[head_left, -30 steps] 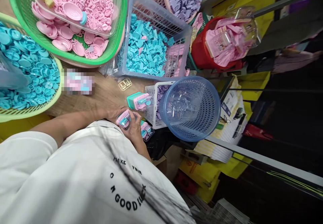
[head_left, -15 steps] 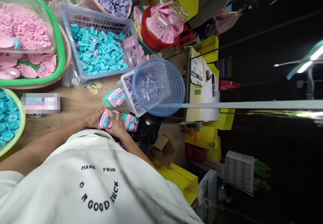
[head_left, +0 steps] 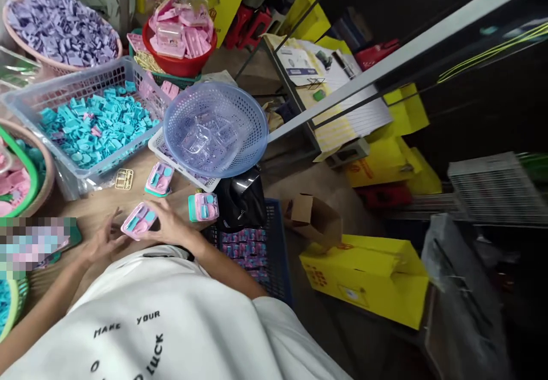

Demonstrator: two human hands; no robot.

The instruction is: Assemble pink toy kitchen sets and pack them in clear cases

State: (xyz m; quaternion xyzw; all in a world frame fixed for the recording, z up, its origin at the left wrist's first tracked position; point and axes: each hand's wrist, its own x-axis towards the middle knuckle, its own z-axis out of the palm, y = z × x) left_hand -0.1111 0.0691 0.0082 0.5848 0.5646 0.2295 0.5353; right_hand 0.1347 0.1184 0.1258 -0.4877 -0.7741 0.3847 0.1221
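Observation:
My right hand (head_left: 168, 225) grips a small pink plastic toy case (head_left: 139, 221) at its right side, just in front of my shirt. Turquoise and pink pieces show in the case. My left hand (head_left: 105, 242) is beside the case's left edge with its fingers apart; whether a fingertip touches the case I cannot tell. Behind the case, a similar pink case on a turquoise base (head_left: 159, 178) rests on the wooden table (head_left: 96, 202). Another pink and turquoise case (head_left: 204, 206) lies right of my right hand. A cream plastic sprue frame (head_left: 124, 179) lies behind my hands.
A bluish crate (head_left: 81, 169) of turquoise pieces stands at the back left. A blue round basket (head_left: 252, 140) with clear plastic covers sits on a white basket (head_left: 209, 184). A black bag (head_left: 244, 200) is at the table's right edge, above a blue crate (head_left: 278, 243) of packed pieces.
The view has swung to the right and tilted. My left hand has come away from the case and its fingers have spread. My right hand still holds the case.

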